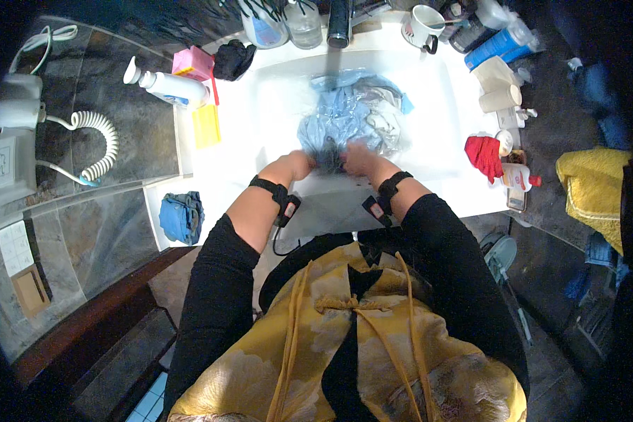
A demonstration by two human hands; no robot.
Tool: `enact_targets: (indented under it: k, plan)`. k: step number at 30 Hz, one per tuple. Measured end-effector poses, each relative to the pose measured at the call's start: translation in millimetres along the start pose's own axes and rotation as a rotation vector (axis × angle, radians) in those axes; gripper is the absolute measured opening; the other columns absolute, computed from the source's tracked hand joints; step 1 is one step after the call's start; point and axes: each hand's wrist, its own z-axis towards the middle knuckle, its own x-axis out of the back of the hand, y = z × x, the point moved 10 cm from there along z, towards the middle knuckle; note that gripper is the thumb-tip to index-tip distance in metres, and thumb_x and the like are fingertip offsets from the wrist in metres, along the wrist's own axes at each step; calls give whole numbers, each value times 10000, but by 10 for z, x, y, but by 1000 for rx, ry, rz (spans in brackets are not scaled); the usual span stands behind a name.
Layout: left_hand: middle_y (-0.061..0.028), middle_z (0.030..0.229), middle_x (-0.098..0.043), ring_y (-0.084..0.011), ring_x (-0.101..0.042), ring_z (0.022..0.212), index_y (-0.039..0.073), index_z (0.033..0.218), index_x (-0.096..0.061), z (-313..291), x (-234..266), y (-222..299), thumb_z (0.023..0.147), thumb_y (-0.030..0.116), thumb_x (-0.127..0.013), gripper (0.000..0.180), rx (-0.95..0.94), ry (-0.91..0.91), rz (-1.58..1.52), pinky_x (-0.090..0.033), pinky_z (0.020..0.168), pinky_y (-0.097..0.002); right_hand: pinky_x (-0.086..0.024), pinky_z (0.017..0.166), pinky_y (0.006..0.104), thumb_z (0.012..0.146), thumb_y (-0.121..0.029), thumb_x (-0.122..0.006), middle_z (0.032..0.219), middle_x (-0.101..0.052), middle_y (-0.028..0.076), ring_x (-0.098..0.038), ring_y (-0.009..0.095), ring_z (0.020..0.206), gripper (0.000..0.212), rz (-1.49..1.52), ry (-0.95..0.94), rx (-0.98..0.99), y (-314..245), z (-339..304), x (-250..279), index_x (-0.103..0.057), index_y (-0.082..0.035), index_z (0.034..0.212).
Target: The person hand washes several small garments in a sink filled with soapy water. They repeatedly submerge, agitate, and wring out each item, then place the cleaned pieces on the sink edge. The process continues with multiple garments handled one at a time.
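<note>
At the white basin [439,133]'s near side, it's dark cloth [328,156] between left hand [300,165] and right hand [359,160], fingers of both seemingly curled on it: a firm, even grip, low over the basin, should serve. Bunched and blurred, the cloth shows no clear long axis or pointing end; pale-blue laundry [346,112] lies just beyond.

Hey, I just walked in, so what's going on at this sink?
A person's left hand and right hand seem to grip a dark cloth, blurred, at the near side of the white sink. Just beyond, wet-looking light-blue fabric and whitish fabric lie bunched in the basin. A folded blue cloth sits off to the left, apart from the hands.
</note>
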Motion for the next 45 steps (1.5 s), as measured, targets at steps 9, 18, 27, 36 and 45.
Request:
enact_targets:
  k: [9, 18, 27, 36, 45]
  plan:
    - [-173, 1036, -632, -349, -584, 978, 116, 1090, -627, -818, 1347, -435, 887, 246, -459, 294, 1, 636, -485, -444, 866, -407, -457, 850, 381, 877, -273, -553, 1024, -631, 196, -590, 336, 973, 357, 672, 237, -46, 747, -447, 1230, -584, -60, 1162]
    - [-110, 890, -646, -221, -595, 862, 71, 1105, -612, -1764, 2091, -522, 886, 237, -526, 288, -173, 925, -828, -448, 794, -315, -444, 573, 249, 897, -357, -551, 857, -605, -11, -537, 76, 691, 384, 1037, 332, -189, 633, -1458, 2294, -569, -75, 1158]
    - [5, 839, -610, -111, -533, 810, 51, 1067, -639, -2602, 2622, -281, 913, 123, -492, 224, -386, 1058, -1022, -422, 737, -238, -414, 534, 224, 914, -287, -547, 825, -606, -4, -516, 78, 643, 331, 1203, 576, 85, 162, -2005, 3037, -597, -22, 1106]
    - [-145, 1024, -655, -272, -611, 923, 96, 1128, -623, -1226, 1515, -234, 888, 219, -491, 301, -137, 692, -463, -461, 844, -372, -468, 613, 309, 851, -237, -517, 965, -626, 30, -557, 153, 802, 355, 739, 243, -22, 308, -712, 1378, -592, -93, 1166]
    - [-230, 945, -624, -364, -591, 901, 3, 1009, -597, -889, 1359, -943, 873, 291, -465, 345, 55, 781, -686, -454, 809, -401, -446, 864, 425, 887, -442, -494, 1001, -600, 295, -575, 420, 978, 481, 543, 714, -223, 988, -620, 1500, -611, -32, 1107]
